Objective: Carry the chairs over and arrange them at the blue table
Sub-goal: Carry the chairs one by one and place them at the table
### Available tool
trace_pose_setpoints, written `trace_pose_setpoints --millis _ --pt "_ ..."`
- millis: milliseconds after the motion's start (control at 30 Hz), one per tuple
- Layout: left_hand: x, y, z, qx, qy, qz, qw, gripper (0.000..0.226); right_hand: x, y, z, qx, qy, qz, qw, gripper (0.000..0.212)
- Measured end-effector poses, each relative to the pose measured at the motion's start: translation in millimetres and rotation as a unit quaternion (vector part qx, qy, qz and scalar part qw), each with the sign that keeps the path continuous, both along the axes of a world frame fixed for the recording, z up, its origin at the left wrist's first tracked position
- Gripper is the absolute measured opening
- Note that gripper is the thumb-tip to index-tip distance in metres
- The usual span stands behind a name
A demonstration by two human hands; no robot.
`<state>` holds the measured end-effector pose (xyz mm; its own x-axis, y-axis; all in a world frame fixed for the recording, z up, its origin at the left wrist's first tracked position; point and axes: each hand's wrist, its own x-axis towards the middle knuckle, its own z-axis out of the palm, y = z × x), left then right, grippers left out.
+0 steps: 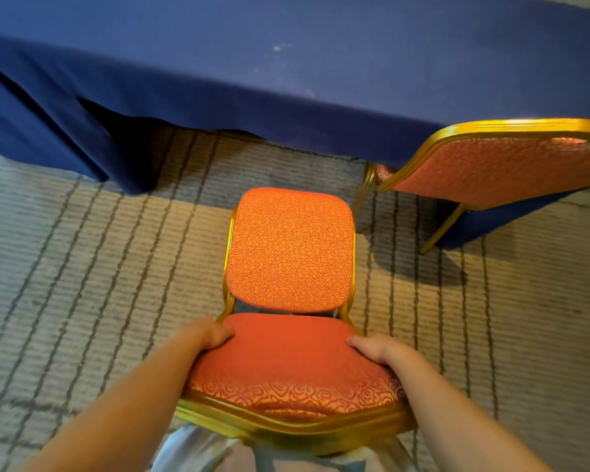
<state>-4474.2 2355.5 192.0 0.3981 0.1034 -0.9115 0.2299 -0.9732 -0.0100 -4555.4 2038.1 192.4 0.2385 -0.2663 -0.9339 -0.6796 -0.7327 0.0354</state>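
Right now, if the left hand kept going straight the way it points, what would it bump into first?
Probably the chair's backrest, just ahead of the left hand that grips the chair seat. Depth is hard to judge.

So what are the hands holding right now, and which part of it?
Both hands hold the orange chair by its seat cushion: left hand on the left edge, right hand on the right edge.
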Motion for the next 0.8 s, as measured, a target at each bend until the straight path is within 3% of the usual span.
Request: trace_pose_setpoints --millis 133,400,800 --pt "4 0 4 0.016 0.037 -0.003 0.999 0.068 3 -6 -11 0.016 0.039 -0.013 0.999 0.082" --pt "22 1 22 0.0 0.141 0.018 0.99 0.06 14 -4 -14 0.065 0.09 -0.039 0.993 0.069" --pt "93 12 57 0.005 0.081 -0.098 0.992 0.066 68 11 25 0.065 0.03 -0.032 0.997 0.06"
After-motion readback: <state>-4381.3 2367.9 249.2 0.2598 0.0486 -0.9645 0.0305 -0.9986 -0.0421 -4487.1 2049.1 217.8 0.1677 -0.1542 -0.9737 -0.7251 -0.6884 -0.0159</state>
